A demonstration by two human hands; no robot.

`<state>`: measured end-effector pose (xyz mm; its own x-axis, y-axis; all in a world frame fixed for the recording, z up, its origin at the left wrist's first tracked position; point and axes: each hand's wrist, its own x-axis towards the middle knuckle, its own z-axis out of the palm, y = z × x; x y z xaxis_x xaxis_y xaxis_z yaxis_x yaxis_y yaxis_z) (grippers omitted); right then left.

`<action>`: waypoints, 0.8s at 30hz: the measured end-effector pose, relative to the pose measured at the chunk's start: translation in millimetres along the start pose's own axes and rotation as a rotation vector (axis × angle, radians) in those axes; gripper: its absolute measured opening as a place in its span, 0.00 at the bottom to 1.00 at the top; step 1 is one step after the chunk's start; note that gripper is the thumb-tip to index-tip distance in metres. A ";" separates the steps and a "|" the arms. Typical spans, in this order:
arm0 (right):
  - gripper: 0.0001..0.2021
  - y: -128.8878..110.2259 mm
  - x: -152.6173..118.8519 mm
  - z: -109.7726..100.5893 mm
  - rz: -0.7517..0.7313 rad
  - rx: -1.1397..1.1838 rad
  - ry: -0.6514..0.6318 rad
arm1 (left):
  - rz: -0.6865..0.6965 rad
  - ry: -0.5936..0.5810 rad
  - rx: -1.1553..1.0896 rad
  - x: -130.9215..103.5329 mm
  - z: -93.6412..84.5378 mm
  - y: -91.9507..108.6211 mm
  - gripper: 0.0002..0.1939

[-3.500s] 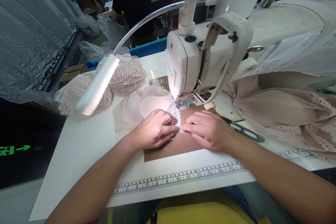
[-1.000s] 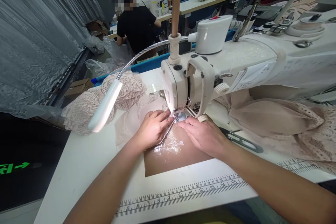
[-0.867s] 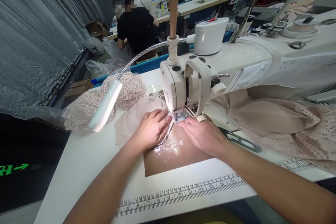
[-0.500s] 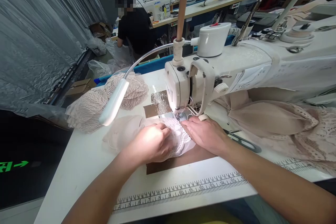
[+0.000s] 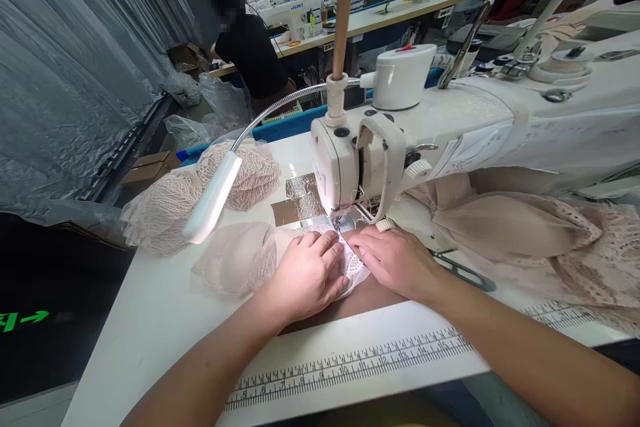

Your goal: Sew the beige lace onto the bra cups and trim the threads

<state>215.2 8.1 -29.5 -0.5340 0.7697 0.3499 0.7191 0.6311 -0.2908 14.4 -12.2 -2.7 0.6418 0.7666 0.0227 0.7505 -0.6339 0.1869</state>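
Observation:
A white-pink lace piece (image 5: 356, 268) lies under the needle area of a white sewing machine (image 5: 336, 163). My left hand (image 5: 306, 273) rests palm down on the lace, fingers spread and lying flat, just in front of the presser foot (image 5: 337, 221). To the right of the foot, my right hand (image 5: 397, 259) has its bent fingers and thumb closed on the lace edge. A sheer beige moulded cup (image 5: 240, 259) joins the lace and spreads out left of my left hand. Brown sheeting (image 5: 370, 300) covers the tabletop beneath.
A gooseneck lamp (image 5: 213, 200) arches over the left side. Behind it are lace bundles (image 5: 163, 210). Beige lace garments (image 5: 515, 227) and scissors (image 5: 465, 270) lie right. A ruler strip (image 5: 350, 367) runs along the front edge. Another person (image 5: 253, 57) sits beyond the table.
My left hand has gone from bunched fingers to lying flat and spread, farther forward over the lace. My right fingers have bent at the lace edge. The seated person has leaned left.

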 end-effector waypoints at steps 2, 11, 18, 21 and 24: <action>0.14 2.1 -2.4 0.0 -0.041 0.077 -0.041 | -0.003 -0.006 0.008 0.2 0.1 -1.5 0.26; 0.13 3.0 -7.7 -7.2 -0.114 0.115 -0.200 | 0.025 -0.032 0.010 3.5 -3.6 -15.6 0.27; 0.12 -1.7 -10.0 -10.0 -0.089 0.096 -0.239 | 0.037 -0.054 0.022 4.3 -1.4 -17.4 0.29; 0.12 -2.0 -11.3 -8.8 -0.083 0.103 -0.233 | 0.031 -0.046 0.020 7.0 -0.2 -20.3 0.28; 0.12 -2.0 -11.4 -7.2 -0.083 0.115 -0.217 | 0.025 -0.032 0.031 10.1 -1.2 -24.6 0.28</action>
<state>223.1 -2.7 -26.5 -0.6806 0.7098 0.1813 0.6204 0.6900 -0.3728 2.1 11.3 -5.9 0.6645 0.7473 -0.0048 0.7387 -0.6558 0.1557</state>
